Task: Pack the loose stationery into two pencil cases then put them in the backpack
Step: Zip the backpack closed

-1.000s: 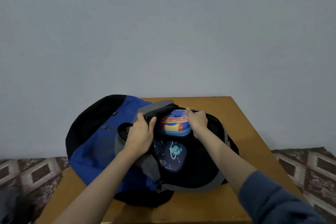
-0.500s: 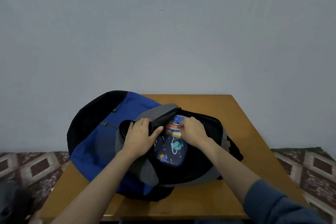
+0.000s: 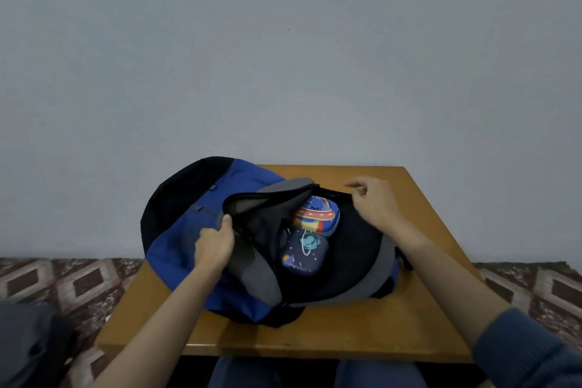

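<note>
Left hand grips front flap of blue-and-black backpack, pulling main compartment wide, probably so contents can be checked. Right hand well apart from left, at far rim of opening, fingers loosely curled; cannot tell whether it pinches zip or rim. Both pencil cases lie inside: UFO-print case farther in, navy planet-print case touching it on near side. Packing looks done; zipping shut likely next. Backpack lies on small wooden table. Plain grey-blue wall behind, patterned floor on both sides.
</note>
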Tool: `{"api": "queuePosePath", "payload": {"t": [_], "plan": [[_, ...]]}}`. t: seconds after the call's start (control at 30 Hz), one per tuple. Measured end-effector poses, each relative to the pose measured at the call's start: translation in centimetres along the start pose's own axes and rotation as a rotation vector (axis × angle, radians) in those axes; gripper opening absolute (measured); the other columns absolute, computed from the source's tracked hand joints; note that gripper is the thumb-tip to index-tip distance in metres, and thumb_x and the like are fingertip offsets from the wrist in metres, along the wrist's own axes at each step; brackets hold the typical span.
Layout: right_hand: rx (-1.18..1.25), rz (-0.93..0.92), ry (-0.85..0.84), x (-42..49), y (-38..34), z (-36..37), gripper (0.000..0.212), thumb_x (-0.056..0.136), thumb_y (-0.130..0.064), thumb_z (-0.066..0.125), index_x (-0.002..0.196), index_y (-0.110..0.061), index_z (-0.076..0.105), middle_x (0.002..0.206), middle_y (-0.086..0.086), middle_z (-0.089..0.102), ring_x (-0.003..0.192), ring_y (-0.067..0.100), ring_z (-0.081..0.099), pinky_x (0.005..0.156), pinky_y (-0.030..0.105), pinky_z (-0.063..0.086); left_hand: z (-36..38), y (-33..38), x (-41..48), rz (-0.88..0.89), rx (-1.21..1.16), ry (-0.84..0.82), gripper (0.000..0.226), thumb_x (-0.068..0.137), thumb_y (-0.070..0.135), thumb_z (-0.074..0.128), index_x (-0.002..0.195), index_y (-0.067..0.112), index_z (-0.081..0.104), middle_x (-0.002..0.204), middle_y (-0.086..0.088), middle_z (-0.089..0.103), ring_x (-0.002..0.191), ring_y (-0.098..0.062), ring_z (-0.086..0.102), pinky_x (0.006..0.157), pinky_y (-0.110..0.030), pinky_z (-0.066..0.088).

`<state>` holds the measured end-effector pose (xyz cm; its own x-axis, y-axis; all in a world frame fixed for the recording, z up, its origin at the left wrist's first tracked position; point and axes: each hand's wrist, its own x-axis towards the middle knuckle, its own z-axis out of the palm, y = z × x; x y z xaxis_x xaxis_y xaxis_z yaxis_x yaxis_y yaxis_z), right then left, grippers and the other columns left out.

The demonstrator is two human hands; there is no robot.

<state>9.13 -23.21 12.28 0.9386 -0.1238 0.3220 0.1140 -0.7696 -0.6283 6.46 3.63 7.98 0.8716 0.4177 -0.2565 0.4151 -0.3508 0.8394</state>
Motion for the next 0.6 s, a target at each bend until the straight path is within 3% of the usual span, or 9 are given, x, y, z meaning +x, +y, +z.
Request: {"api": "queuePosePath", "payload": {"t": [0.1, 0.2, 0.27, 0.37, 0.47, 0.6], "plan": [[0.101, 0.001, 0.088, 0.0, -0.9, -2.2, 0.023, 0.090, -0.004, 0.049, 0.101, -0.008, 0.070, 0.094, 0.007, 0.068, 0.074, 0.017, 0.056, 0.069, 0.018, 0.040, 1.6, 2.3, -2.7, 0.182, -0.104, -0.085, 0.058, 0.096, 0.047, 0.039, 0.139, 0.008, 0.040, 0.139, -0.012, 0.046, 0.125, -0.030, 0.044, 0.096, -0.036, 0.037], [0.191, -0.029, 0.185, -0.2, -1.9, -4.0, 0.020, 0.091, -0.005, 0.050, 0.094, -0.009, 0.070, 0.086, 0.000, 0.064, 0.064, 0.003, 0.052, 0.056, 0.004, 0.037, 4.0, 4.6, -6.5, 0.477, -0.153, -0.284, 0.055, 0.096, 0.038, 0.045, 0.146, 0.018, 0.031, 0.147, 0.000, 0.038, 0.136, -0.018, 0.034, 0.104, -0.024, 0.027], [0.206, -0.050, 0.224, -0.5, -2.5, -4.7, 0.020, 0.090, -0.005, 0.051, 0.092, -0.009, 0.070, 0.084, -0.003, 0.063, 0.061, 0.001, 0.052, 0.056, 0.001, 0.038, 6.1, 4.8, -8.4, 0.650, -0.040, -0.486, 0.053, 0.097, 0.034, 0.045, 0.146, 0.022, 0.030, 0.148, 0.005, 0.035, 0.137, -0.011, 0.031, 0.103, -0.016, 0.023], [0.208, -0.059, 0.218, -1.4, -2.6, -5.5, 0.019, 0.090, -0.004, 0.051, 0.090, -0.010, 0.070, 0.070, -0.011, 0.059, 0.053, -0.001, 0.052, 0.051, 0.004, 0.038, 8.8, 3.5, -9.5, 0.749, 0.234, -0.730, 0.048, 0.097, 0.034, 0.045, 0.143, 0.024, 0.037, 0.147, 0.008, 0.038, 0.137, -0.010, 0.032, 0.111, -0.023, 0.026], [0.141, -0.051, 0.189, -2.5, -1.9, -5.7, 0.018, 0.090, -0.006, 0.053, 0.091, -0.010, 0.071, 0.067, -0.017, 0.055, 0.054, 0.000, 0.051, 0.051, 0.003, 0.038, 9.1, 2.4, -9.4, 0.751, 0.287, -0.734, 0.039, 0.097, 0.028, 0.048, 0.135, 0.022, 0.050, 0.140, 0.006, 0.049, 0.131, -0.011, 0.041, 0.106, -0.023, 0.034], [0.100, -0.043, 0.130, -4.0, -1.3, -5.4, 0.017, 0.091, -0.008, 0.054, 0.092, -0.009, 0.071, 0.082, -0.003, 0.063, 0.063, -0.002, 0.050, 0.056, 0.007, 0.040, 6.0, 2.0, -7.9, 0.759, 0.169, -0.578, 0.027, 0.095, 0.023, 0.053, 0.120, 0.019, 0.063, 0.118, 0.005, 0.063, 0.109, -0.006, 0.056, 0.088, -0.014, 0.043]]}}
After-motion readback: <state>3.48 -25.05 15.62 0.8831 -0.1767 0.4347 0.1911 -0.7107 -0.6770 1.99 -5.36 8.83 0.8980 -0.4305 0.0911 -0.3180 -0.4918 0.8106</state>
